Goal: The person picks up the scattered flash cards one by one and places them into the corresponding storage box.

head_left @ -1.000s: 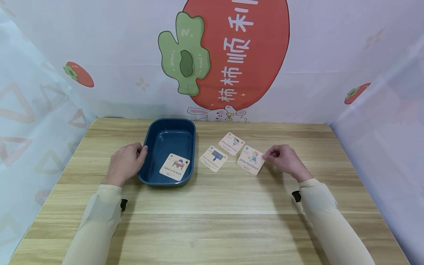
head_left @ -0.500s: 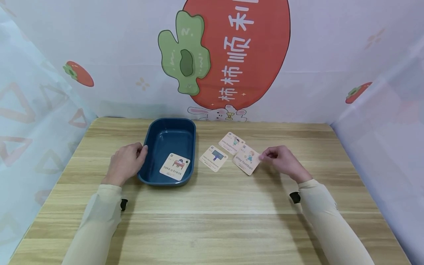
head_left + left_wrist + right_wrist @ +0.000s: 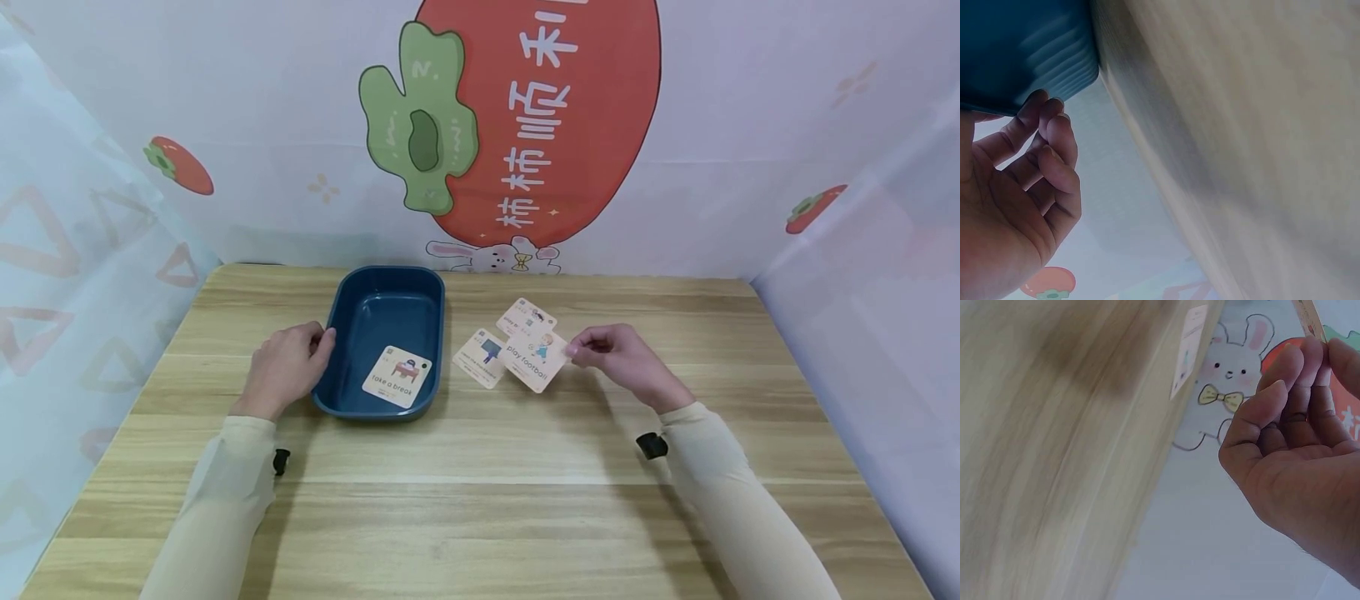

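Observation:
Between thumb and fingertips, my right hand (image 3: 626,362) pinches the right edge of a "play football" card (image 3: 534,358). In the right wrist view this card (image 3: 1309,317) is seen edge-on, raised off the table. From above it overlaps a card with a blackboard picture (image 3: 474,360) and another card (image 3: 519,312) behind, hiding part of each. At the left, my left hand (image 3: 285,371) holds the side rim of a dark blue plastic bin (image 3: 386,325), thumb over the rim and curled fingers against the outer wall. A "take a break" card (image 3: 396,377) lies inside the bin.
Everything stands on a wood-grain table (image 3: 465,500). A printed white cloth (image 3: 285,108) rises behind its back edge, and cloth also hangs at both sides. The bin's near right corner lies close to the blackboard card.
My right hand has carried the "play football" card up and to the left, from beside the other cards to over them. The left hand and the bin have stayed in place.

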A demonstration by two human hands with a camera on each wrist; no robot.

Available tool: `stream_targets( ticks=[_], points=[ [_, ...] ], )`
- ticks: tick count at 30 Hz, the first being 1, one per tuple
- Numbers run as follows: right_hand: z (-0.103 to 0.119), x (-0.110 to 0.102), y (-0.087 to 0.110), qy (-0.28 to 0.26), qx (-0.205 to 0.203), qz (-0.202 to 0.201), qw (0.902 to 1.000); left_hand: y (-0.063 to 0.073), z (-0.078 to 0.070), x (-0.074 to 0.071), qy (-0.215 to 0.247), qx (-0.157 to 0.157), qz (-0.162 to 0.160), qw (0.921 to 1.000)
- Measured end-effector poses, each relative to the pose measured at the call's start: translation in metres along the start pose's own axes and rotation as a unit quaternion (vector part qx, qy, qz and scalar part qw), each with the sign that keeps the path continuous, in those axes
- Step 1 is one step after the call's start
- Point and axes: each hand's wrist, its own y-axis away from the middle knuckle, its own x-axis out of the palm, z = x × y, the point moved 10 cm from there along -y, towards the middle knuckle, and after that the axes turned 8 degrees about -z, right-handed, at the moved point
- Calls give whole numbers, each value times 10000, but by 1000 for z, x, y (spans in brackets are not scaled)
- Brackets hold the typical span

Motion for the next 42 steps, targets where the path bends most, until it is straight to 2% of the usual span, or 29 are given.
stream_targets(
  ticks=[13,22,32,42],
  points=[
    [31,34,-7,-329,-291,244,9987,0,0,1,30,-64,115,9999],
    [52,62,-13,-440,-389,333,9977,1,0,0,41,-36,66,10000],
    [62,93,-21,-604,-376,407,9966,0,-2,1,43,-53,67,10000],
    [61,115,-25,-520,-298,555,9967,1,-3,-1,101,-40,73,9999]
  ],
)
